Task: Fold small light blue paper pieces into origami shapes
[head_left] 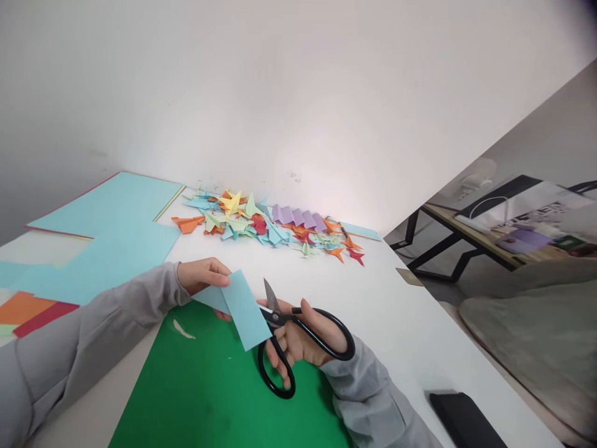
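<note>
My left hand (205, 278) pinches a folded piece of light blue paper (245, 311) between thumb and fingers. The paper hangs tilted over a green mat (186, 386). Black-handled scissors (326, 333) are gripped in my right hand (305, 339), with fingers through the loops. Their blades are spread apart at the paper's right edge, and the lower blade is partly hidden by the paper. A small white paper scrap (183, 330) lies on the mat below my left hand.
Large light blue sheets (107, 205) are stacked at the left, near orange (23, 308) and red paper (44, 318). Many small folded paper shapes (261, 224) lie along the wall. A black flat object (466, 420) rests near the table's right edge. Beyond stands another table (471, 233).
</note>
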`<state>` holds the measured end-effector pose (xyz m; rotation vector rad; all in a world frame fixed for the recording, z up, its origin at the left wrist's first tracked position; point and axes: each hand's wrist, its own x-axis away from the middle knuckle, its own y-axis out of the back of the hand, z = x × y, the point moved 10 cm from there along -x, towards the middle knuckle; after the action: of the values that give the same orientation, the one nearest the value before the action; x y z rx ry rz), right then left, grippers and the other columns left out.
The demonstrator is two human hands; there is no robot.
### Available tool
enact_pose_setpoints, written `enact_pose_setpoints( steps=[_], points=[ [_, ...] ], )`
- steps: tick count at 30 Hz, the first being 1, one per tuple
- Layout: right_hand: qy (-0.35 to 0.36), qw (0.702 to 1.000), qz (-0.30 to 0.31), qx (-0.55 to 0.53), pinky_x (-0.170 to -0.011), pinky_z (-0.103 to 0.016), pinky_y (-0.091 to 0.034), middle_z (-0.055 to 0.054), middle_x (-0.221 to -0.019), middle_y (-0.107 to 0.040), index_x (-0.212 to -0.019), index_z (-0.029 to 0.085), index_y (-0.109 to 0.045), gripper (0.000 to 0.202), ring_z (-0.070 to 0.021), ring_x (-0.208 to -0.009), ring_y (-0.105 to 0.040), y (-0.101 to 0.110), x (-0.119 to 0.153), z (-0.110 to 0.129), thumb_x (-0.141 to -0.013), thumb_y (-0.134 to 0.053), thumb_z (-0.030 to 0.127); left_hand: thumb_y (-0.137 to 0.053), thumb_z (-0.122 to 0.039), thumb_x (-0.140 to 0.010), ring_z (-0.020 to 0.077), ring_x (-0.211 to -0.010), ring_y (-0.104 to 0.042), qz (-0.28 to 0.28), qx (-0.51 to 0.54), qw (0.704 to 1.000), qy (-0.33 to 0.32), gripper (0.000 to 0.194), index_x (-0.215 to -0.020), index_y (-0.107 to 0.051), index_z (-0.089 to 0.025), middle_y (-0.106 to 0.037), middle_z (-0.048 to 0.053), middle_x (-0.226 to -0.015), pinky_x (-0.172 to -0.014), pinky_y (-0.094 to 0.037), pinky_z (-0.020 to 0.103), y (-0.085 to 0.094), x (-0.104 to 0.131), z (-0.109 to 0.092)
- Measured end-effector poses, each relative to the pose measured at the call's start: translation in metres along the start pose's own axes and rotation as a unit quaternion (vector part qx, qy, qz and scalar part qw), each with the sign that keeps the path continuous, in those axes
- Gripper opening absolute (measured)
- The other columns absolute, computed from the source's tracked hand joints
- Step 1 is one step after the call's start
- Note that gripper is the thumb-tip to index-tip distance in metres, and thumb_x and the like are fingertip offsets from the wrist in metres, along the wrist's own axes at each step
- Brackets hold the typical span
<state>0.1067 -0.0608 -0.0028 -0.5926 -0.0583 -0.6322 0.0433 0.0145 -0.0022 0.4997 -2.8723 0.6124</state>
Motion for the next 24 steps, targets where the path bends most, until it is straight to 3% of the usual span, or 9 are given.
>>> enact_pose_setpoints(
  steps=[5, 14, 24],
  points=[
    [-0.009, 1.0, 0.024, 0.009, -0.055, -0.033, -0.043, -0.005, -0.071, -0.06, -0.133, 0.019, -0.019, 0.071, -0.0152, -0.053, -0.056, -0.005, 0.0, -0.003, -0.079, -0.017, 0.066, -0.066, -0.023, -0.068, 0.0202, -0.06, -0.065, -0.007, -0.076, 0.997, 0.034, 0.021, -0.085, -0.069, -0.012, -0.07, 0.009, -0.075, -0.052, -0.053, 0.028, -0.01, -0.005, 0.006],
    [0.012, 0.999, 0.034, -0.024, -0.055, -0.033, -0.044, -0.005, -0.074, -0.06, -0.132, 0.02, -0.021, 0.071, -0.0169, -0.057, -0.059, -0.005, -0.002, 0.002, -0.078, -0.027, 0.066, -0.064, -0.027, -0.07, 0.0189, -0.05, -0.064, -0.024, -0.076, 0.995, 0.055, 0.022, -0.083, -0.068, -0.01, -0.069, 0.009, -0.063, -0.038, -0.05, 0.023, -0.006, -0.008, 0.012],
    [0.035, 0.999, 0.008, -0.035, -0.055, -0.035, -0.045, -0.005, -0.072, -0.06, -0.131, 0.019, -0.022, 0.078, -0.0179, -0.057, -0.059, 0.002, -0.003, 0.005, -0.074, -0.016, 0.072, -0.065, -0.029, -0.069, 0.0206, -0.048, -0.064, -0.062, -0.06, 0.994, 0.07, 0.024, -0.083, -0.068, -0.009, -0.069, 0.011, -0.063, -0.045, -0.054, 0.029, 0.005, -0.01, 0.017]
  ],
)
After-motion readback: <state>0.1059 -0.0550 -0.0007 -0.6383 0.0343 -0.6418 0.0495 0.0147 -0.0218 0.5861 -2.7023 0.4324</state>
